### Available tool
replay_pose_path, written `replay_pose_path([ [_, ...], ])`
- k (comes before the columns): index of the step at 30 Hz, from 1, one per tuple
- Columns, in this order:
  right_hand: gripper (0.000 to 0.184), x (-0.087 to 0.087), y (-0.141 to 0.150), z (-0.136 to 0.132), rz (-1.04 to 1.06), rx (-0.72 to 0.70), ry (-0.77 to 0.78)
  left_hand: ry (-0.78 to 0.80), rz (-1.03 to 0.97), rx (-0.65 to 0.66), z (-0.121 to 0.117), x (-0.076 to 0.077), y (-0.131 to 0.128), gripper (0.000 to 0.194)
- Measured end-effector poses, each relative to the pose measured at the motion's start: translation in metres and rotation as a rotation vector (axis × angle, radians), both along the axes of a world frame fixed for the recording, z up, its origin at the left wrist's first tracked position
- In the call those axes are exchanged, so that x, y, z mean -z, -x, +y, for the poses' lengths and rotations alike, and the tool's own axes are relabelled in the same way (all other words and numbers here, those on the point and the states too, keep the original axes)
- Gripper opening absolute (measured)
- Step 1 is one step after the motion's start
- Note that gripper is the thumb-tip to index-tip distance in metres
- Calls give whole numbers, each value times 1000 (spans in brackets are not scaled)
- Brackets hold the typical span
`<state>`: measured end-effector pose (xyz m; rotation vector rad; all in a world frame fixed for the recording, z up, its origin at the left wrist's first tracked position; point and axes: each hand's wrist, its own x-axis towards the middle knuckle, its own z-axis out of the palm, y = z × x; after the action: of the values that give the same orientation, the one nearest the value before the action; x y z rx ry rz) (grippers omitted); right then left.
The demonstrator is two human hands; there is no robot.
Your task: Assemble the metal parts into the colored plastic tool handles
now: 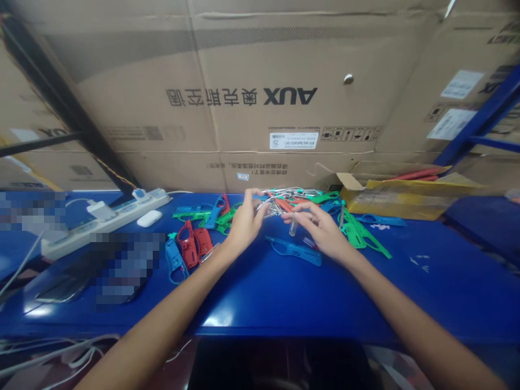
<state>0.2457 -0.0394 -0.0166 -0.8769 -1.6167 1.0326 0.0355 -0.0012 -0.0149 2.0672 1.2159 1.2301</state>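
My left hand (246, 221) is curled at the pile, thumb and fingers bent towards each other near a thin pale wire-like piece; what they grip is unclear. Between the fingers of my right hand (323, 230) is a small clear plastic tube (293, 226), pointing downward. Below my hands lies a blue lighter shell (296, 251) with a looped handle. Beyond them is a heap of thin metal rods (278, 207) and coloured parts. Red lighter shells (187, 244) and a blue shell (175, 261) lie left; green shells (361, 233) lie right.
A cardboard box (406, 201) with red pieces stands at the back right. On the left are a white power strip (114, 222), a white earbud case (149, 218) and a blurred dark phone-like object (65, 286). Large cardboard (244, 65) walls the back of the blue table (252, 303).
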Motion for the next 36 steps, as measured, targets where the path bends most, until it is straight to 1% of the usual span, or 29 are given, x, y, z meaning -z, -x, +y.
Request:
replay_pose_path([
  [1,21,0,1,-1,7,-5,10,-22,-12,60,0,0,0,16],
  [2,21,0,1,-1,9,-4,15,-47,2,117,0,0,-1,15],
  [4,20,1,1,0,-6,16,-2,-77,57,198,-3,0,-2,24],
  [5,19,2,1,0,-28,40,-35,-76,79,216,-4,0,-3,26],
  [6,18,3,1,1,-64,78,-91,-68,95,219,-6,0,-5,27],
  [8,16,4,0,1,-160,180,-254,-42,137,212,-10,-1,-7,28],
  [10,15,3,0,1,-231,238,-386,-32,200,235,-13,-2,-9,34],
  [12,16,2,1,-1,-230,227,-405,-44,246,280,-15,-3,-10,38],
  [14,17,0,3,-3,-197,208,-347,-77,266,324,-16,-2,-10,32],
  [16,19,-1,6,-4,-172,234,-288,-127,291,334,-16,-2,-10,26],
  [20,26,0,9,-5,-130,249,-155,-266,454,230,-15,-2,-7,27],
  [22,30,1,9,-4,-85,216,-31,-318,525,184,-15,-2,-6,27],
  [25,34,3,9,-2,-9,154,125,-367,579,161,-14,-2,-4,26],
  [30,36,4,7,0,54,94,237,-430,681,146,-13,-3,-4,23],
  [36,34,-1,5,-1,-29,34,336,-475,776,132,-13,-7,2,23],
])
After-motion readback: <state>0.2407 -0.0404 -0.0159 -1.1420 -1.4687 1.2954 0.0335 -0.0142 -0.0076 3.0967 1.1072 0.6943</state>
